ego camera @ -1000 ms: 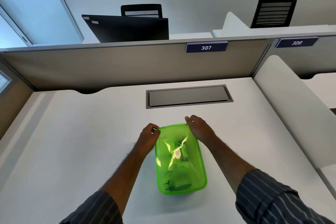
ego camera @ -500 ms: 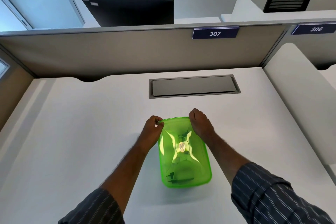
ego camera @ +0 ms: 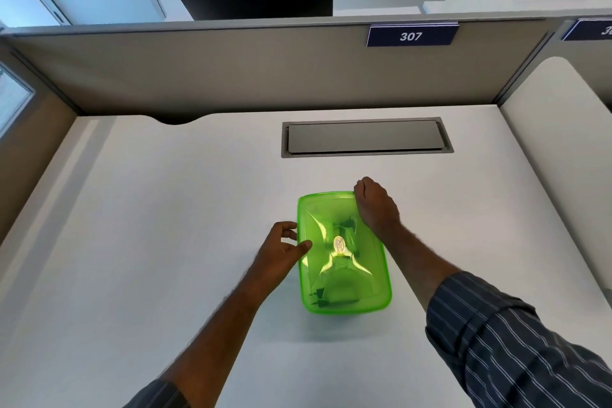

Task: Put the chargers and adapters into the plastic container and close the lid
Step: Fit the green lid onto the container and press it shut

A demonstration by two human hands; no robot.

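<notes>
A translucent green plastic container (ego camera: pixel 344 288) stands on the white desk (ego camera: pixel 165 242) with its green lid (ego camera: pixel 318 209) lying on top. Dark chargers and adapters (ego camera: pixel 346 228) show dimly through the lid, and a round sticker sits at the lid's middle. My left hand (ego camera: pixel 281 250) is at the container's left edge, thumb on the lid, fingers loosely spread. My right hand (ego camera: pixel 376 205) rests fisted on the lid's far right corner, pressing down on it.
A grey cable hatch (ego camera: pixel 366 137) is set into the desk behind the container. A beige partition (ego camera: pixel 265 66) with a "307" label closes the back, and a white divider (ego camera: pixel 559 142) bounds the right side. A dark monitor back rises beyond the partition.
My left hand has slid from the lid's far left corner down to the left edge and opened. My right hand stays on the far right corner. The view has moved closer.
</notes>
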